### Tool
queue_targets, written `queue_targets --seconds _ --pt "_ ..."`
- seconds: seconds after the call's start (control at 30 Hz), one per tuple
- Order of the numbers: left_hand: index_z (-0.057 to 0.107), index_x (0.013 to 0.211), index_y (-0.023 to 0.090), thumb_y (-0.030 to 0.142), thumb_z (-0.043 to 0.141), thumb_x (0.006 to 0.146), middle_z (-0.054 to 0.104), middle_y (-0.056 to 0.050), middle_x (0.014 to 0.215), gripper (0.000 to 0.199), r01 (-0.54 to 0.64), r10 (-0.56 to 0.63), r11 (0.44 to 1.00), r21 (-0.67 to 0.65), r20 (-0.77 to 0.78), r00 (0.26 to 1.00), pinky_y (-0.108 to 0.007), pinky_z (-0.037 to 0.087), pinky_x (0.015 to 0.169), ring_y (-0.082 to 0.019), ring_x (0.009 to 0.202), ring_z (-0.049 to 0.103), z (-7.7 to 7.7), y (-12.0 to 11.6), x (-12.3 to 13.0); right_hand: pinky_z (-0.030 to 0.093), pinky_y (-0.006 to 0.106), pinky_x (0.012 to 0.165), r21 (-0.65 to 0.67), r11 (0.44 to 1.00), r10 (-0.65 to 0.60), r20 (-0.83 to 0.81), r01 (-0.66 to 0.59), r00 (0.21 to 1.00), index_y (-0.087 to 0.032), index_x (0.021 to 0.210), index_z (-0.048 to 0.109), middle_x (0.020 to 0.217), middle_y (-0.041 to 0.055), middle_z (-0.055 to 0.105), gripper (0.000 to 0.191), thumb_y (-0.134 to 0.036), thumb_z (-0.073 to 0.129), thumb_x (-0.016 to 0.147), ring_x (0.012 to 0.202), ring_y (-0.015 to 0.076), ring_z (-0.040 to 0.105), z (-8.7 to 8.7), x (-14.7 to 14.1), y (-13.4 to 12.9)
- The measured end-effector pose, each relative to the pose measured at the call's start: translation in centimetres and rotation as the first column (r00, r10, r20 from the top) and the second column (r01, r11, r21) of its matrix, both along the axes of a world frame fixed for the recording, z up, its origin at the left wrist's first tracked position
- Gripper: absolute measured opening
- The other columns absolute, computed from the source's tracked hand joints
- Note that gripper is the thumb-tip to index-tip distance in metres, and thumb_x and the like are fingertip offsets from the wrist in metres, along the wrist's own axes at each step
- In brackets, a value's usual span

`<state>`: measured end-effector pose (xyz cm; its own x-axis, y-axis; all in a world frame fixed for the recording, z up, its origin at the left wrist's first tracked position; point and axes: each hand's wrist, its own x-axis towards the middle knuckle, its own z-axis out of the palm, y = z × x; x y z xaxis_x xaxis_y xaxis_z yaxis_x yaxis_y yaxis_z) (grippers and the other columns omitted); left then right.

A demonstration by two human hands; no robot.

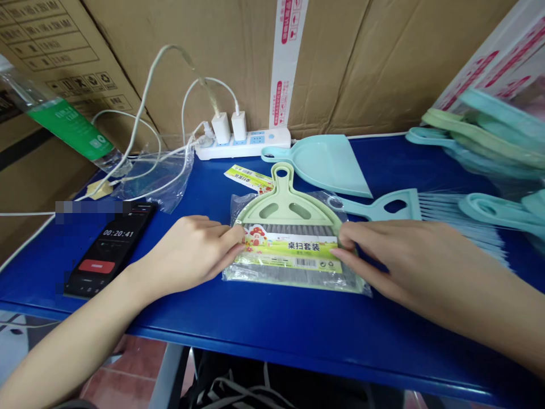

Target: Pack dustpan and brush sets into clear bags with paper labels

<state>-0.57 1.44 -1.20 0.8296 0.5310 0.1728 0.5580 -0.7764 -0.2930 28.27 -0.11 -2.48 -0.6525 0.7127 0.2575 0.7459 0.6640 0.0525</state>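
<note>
A light green brush and dustpan set (pixel 293 199) lies flat on the blue table in a clear plastic bag, a printed label (pixel 293 253) across its bristles. My left hand (pixel 202 247) grips the bag's left side, fingers curled and pinching the edge by the label. On the right side my right hand (pixel 374 255) pinches the bag with thumb and fingers. Behind the set lie a pale blue dustpan (pixel 327 162) and a loose label card (pixel 249 178). A pale blue brush (pixel 400 207) rests to the right, its bristles partly behind my right hand.
Several dustpans in plastic (pixel 489 130) are piled at the right. A power strip (pixel 255 142) with white cables stands against the cardboard boxes. At the left are a phone (pixel 108 250), crumpled clear plastic (pixel 166 176) and a tilted bottle with a green label (pixel 70 128).
</note>
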Motion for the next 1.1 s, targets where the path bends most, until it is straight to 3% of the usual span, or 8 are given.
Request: queue_targets --seconds 0.37,0.53,1.1 --pt "0.052 0.076 0.02 0.024 0.032 0.101 0.052 0.004 0.05 0.032 -0.111 0.114 0.991 0.081 -0.039 0.993 -0.027 0.035 0.047 -0.014 0.044 0.053 0.04 0.05 0.0 0.024 0.029 0.043 0.051 0.997 -0.065 0.026 0.063 0.998 -0.026 0.07 0.041 0.048 0.0003 0.052 0.042 -0.041 0.018 0.103 0.04 0.0187 0.051 -0.12 0.04 0.0" --pt "0.05 0.074 0.021 0.028 0.036 0.099 0.051 0.005 0.048 0.03 -0.187 0.189 0.982 0.042 -0.071 0.979 -0.026 0.032 0.045 -0.014 0.043 0.053 -0.11 0.01 -0.1 0.022 0.028 0.041 0.039 0.995 -0.095 0.02 0.094 0.995 -0.026 0.067 0.036 0.047 0.0 0.051 0.041 -0.041 0.021 0.102 0.037 0.0179 0.047 -0.25 0.27 0.02" --pt "0.051 0.074 0.021 0.028 0.035 0.1 0.055 0.004 0.051 0.032 -0.196 0.193 0.98 -0.023 -0.079 0.978 -0.027 0.033 0.047 -0.014 0.045 0.055 -0.04 0.07 -0.15 0.021 0.028 0.042 0.0 0.992 -0.125 0.023 0.125 0.992 -0.026 0.064 0.04 0.047 0.0026 0.053 0.052 -0.049 0.014 0.102 0.039 0.0188 0.048 -0.2 0.19 0.19"
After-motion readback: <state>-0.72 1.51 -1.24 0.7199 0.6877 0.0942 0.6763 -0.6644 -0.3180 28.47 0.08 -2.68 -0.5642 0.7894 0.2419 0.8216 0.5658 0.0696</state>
